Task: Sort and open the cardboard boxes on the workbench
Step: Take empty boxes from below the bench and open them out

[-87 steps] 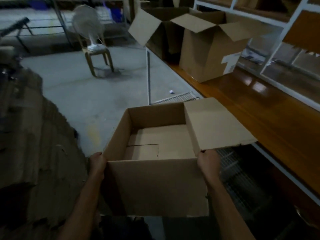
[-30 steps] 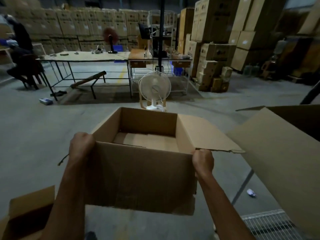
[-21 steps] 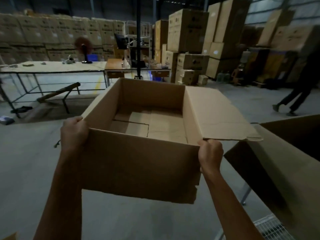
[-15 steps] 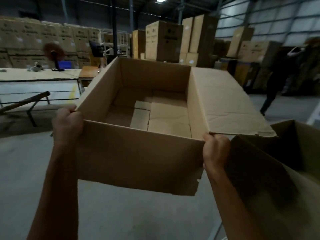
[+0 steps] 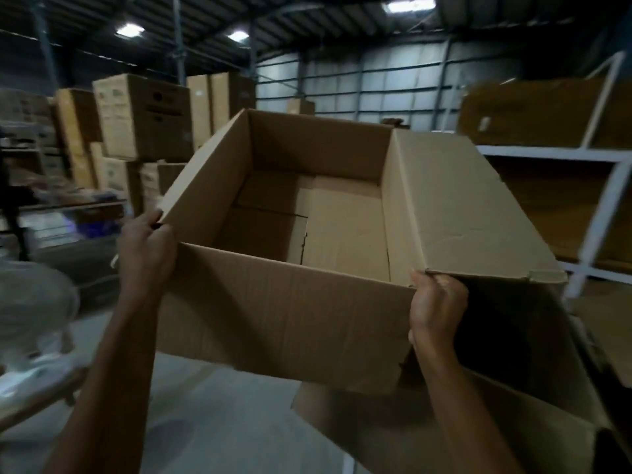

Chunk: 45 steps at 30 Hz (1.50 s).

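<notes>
An open, empty cardboard box [image 5: 284,313] is held up in the air in front of me, its top facing me and one long flap spread out to the right. My left hand [image 5: 145,251] grips the near left corner of its rim. My right hand [image 5: 436,309] grips the near right corner, just under the flap. A second open cardboard box [image 5: 513,422] sits below and to the right, partly hidden by the held box and my right arm.
Tall stacks of cardboard cartons [image 5: 143,114] stand at the back left. A white shelving rack [image 5: 595,159] holding flat cardboard fills the right side. A white fan [image 5: 30,302] is blurred at the lower left, above the grey concrete floor [image 5: 219,422].
I have turned to the right and lifted the box higher. The shelving rack has come into view, and the second box now lies beneath the held one. Both hands kept their grip.
</notes>
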Available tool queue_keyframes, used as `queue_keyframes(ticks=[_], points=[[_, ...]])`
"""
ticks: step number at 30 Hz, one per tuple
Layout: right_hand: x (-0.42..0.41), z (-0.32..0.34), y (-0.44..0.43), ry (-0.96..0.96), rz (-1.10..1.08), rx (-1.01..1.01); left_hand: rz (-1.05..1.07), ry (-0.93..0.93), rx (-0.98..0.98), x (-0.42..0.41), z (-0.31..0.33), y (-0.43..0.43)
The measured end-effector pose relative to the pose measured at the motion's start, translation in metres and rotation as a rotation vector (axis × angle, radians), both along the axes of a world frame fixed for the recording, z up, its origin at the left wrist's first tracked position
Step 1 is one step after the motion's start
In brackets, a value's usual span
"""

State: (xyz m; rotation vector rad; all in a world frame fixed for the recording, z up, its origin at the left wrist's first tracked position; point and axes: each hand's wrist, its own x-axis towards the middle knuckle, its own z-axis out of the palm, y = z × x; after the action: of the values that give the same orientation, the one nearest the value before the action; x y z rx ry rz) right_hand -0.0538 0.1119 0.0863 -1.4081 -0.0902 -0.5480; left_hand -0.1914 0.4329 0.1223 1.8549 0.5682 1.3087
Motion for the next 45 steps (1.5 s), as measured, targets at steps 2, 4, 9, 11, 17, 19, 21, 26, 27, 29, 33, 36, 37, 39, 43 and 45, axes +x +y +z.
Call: queue_keyframes(ticks=[2, 4, 9, 11, 17, 19, 21, 26, 27, 29, 33, 36, 37, 39, 43, 45], points=[[0.009, 0.004, -0.014, -0.016, -0.082, 0.015, -0.102, 0.012, -0.007, 0.036, 0.001, -0.001], [0.015, 0.007, -0.026, -0.037, -0.178, 0.018, -0.17, 0.006, -0.005, 0.073, 0.005, -0.004], [0.021, 0.013, -0.056, -0.002, -0.383, 0.073, -0.306, 0.019, -0.041, 0.152, 0.008, -0.037], [0.025, 0.012, -0.071, 0.031, -0.457, 0.039, -0.356, 0.045, -0.011, 0.173, 0.007, -0.053], [0.032, 0.012, -0.114, 0.141, -0.6, -0.012, -0.455, 0.131, -0.007, 0.199, -0.004, -0.112], [0.036, 0.011, -0.128, 0.165, -0.65, -0.033, -0.491, 0.152, 0.01, 0.204, -0.016, -0.126], [0.037, 0.009, -0.14, 0.193, -0.691, -0.075, -0.534, 0.17, 0.01, 0.207, -0.027, -0.136], [0.033, -0.005, -0.16, 0.338, -0.697, -0.168, -0.577, 0.262, 0.007, 0.213, -0.053, -0.149], [0.033, -0.008, -0.162, 0.357, -0.688, -0.164, -0.571, 0.278, 0.004, 0.211, -0.057, -0.152], [0.035, -0.016, -0.163, 0.391, -0.671, -0.153, -0.56, 0.295, 0.005, 0.206, -0.062, -0.156], [0.034, -0.03, -0.163, 0.444, -0.623, -0.172, -0.559, 0.311, 0.037, 0.208, -0.065, -0.156], [0.035, -0.035, -0.167, 0.457, -0.617, -0.131, -0.542, 0.326, 0.062, 0.21, -0.064, -0.152], [0.035, -0.034, -0.169, 0.458, -0.624, -0.134, -0.531, 0.331, 0.066, 0.21, -0.063, -0.152], [0.038, -0.034, -0.172, 0.453, -0.631, -0.161, -0.518, 0.348, 0.079, 0.211, -0.063, -0.155], [0.042, -0.045, -0.175, 0.485, -0.593, -0.2, -0.512, 0.422, 0.116, 0.207, -0.071, -0.163], [0.04, -0.05, -0.178, 0.506, -0.606, -0.183, -0.496, 0.41, 0.117, 0.2, -0.075, -0.163]])
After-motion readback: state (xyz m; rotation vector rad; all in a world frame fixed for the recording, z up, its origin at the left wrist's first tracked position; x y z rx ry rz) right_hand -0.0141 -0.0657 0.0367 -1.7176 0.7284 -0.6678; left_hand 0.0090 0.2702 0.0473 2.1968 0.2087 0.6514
